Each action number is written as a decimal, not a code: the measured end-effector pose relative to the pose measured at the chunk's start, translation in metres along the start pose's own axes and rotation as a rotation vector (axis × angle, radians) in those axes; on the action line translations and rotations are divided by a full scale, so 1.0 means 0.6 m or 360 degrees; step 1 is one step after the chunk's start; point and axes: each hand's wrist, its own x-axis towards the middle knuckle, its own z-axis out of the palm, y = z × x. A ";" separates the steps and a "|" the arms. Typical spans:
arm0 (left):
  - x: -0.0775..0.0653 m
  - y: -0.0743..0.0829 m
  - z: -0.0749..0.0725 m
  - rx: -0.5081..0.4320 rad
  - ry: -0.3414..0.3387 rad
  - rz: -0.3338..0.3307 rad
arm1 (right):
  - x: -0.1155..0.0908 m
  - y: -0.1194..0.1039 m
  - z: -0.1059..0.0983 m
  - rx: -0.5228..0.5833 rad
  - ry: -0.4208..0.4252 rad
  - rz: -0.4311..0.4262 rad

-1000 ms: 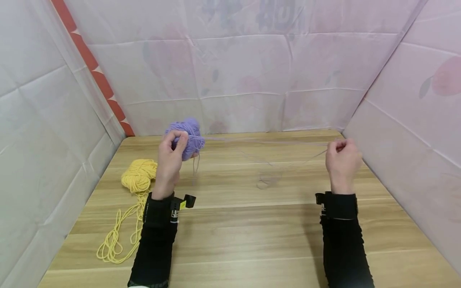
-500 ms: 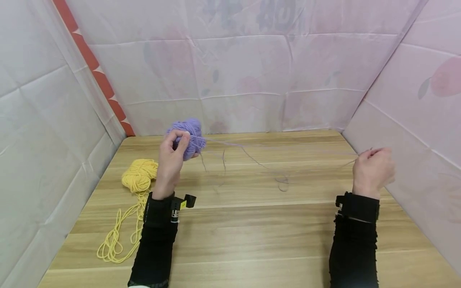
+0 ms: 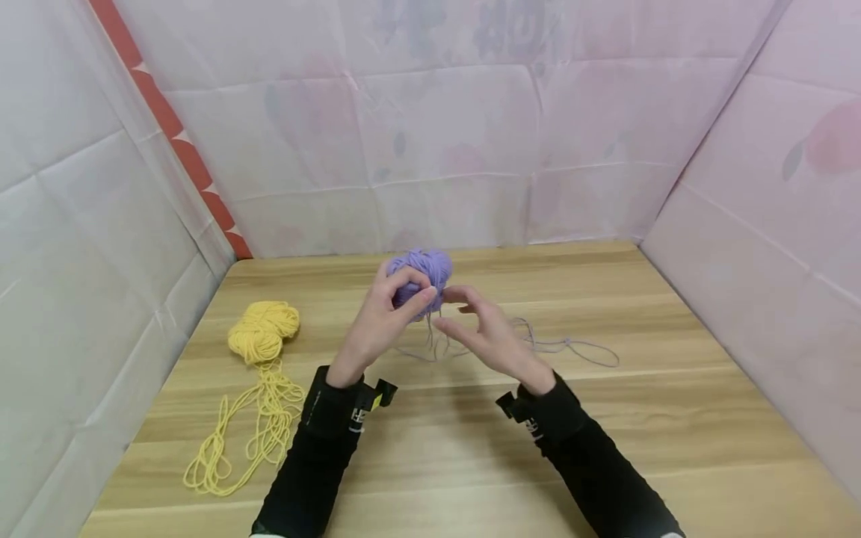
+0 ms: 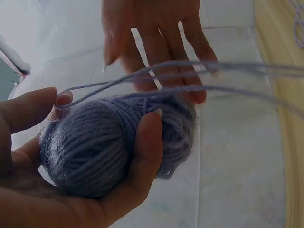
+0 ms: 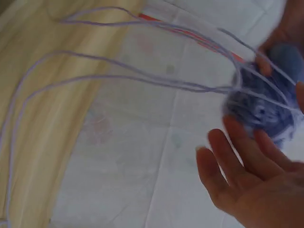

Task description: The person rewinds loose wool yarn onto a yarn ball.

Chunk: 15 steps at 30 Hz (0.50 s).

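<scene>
A ball of purple yarn (image 3: 433, 267) is held above the table by my left hand (image 3: 383, 317). In the left wrist view the fingers curl round the yarn ball (image 4: 95, 147), and thumb and forefinger pinch strands of it. Close on the ball's right is my right hand (image 3: 491, 336), its fingers apart and loosely bent. The right wrist view shows that hand (image 5: 256, 175) gripping nothing, with loose strands (image 5: 142, 78) passing above its fingers. Purple strands hang from the ball, and a loop (image 3: 592, 355) lies on the table to the right.
A yellow yarn ball (image 3: 262, 331) sits on the left of the wooden table (image 3: 673, 448). Its loose yellow strands (image 3: 269, 418) trail toward the near left. Pale cloth walls (image 3: 464, 149) stand behind the table and on both sides.
My right hand has come in from the far right to the purple ball and let go of the strand. My left hand has carried the ball rightward and a little nearer. The loose strand has dropped.
</scene>
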 end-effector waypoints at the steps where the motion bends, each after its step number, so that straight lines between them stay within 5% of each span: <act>1: 0.000 0.000 0.002 0.0033 -0.0009 0.0020 | 0.002 -0.002 0.010 0.0015 0.0021 -0.0012; 5: 0.000 0.001 0.002 0.0075 -0.0017 0.0090 | 0.002 -0.001 0.019 0.0169 0.0096 -0.0001; 10: -0.001 0.001 -0.001 0.0083 -0.0071 0.0170 | -0.002 -0.001 0.009 0.0514 -0.0132 0.0030; 15: -0.006 0.002 -0.005 -0.0183 -0.0012 0.0234 | -0.007 -0.003 -0.001 0.0550 -0.0269 0.0097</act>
